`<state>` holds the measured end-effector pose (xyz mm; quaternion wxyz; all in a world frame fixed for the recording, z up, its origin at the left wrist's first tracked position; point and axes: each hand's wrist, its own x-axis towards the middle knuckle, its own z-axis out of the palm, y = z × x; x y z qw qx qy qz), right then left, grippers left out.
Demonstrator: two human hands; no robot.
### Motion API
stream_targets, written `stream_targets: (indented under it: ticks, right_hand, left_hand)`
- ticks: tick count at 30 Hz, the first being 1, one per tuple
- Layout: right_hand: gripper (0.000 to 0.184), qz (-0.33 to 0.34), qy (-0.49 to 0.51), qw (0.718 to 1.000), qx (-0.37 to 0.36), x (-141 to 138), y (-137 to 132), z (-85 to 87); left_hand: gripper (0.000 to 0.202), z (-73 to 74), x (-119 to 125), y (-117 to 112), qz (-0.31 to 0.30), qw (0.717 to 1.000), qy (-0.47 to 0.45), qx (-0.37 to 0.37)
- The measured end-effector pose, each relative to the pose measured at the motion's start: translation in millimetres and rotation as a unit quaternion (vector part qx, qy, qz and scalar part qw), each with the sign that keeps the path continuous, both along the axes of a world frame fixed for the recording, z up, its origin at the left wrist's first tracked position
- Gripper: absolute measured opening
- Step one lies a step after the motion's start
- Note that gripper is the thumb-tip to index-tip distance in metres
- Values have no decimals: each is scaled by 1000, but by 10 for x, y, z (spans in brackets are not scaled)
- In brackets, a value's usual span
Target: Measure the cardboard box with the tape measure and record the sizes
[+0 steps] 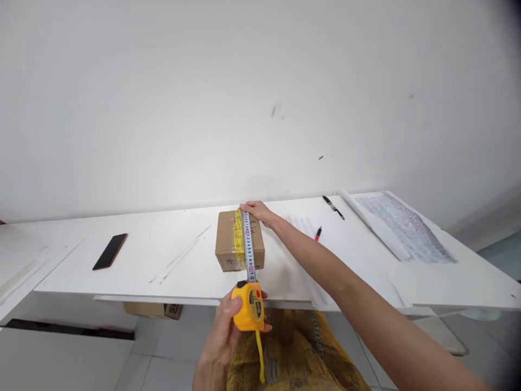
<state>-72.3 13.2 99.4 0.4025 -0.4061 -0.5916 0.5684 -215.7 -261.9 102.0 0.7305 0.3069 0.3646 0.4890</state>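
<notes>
A small brown cardboard box point(228, 240) with yellow tape across it sits on the white table point(163, 260). My left hand point(222, 336) is closed round a yellow tape measure case point(248, 312) held just in front of the table's near edge. The tape blade point(248, 244) runs from the case over the top of the box. My right hand point(256, 212) reaches across and pinches the blade's end at the box's far edge.
A black phone point(110, 251) lies on the table to the left. A red pen point(318, 233) and a black pen point(333, 207) lie right of the box beside printed paper sheets point(401, 225). A yellow sack point(297, 353) lies on the floor below. Another cardboard box point(152, 309) sits under the table.
</notes>
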Motion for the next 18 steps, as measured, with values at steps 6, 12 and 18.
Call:
stream_targets:
  ticks: [6,12,18]
  right_hand:
    - [37,-14,-6,1000,2,-19,38,-70]
    - [37,-23,-40,998,31,2,57,75]
    - [36,-44,1,979,200,591,-461,770]
  left_hand:
    - [50,-40,7,30,3,1000,-8,-3]
    - [48,-47,-43,11,5,1000,-3,6]
    - [74,298,-617,-9,-65,995,59,58]
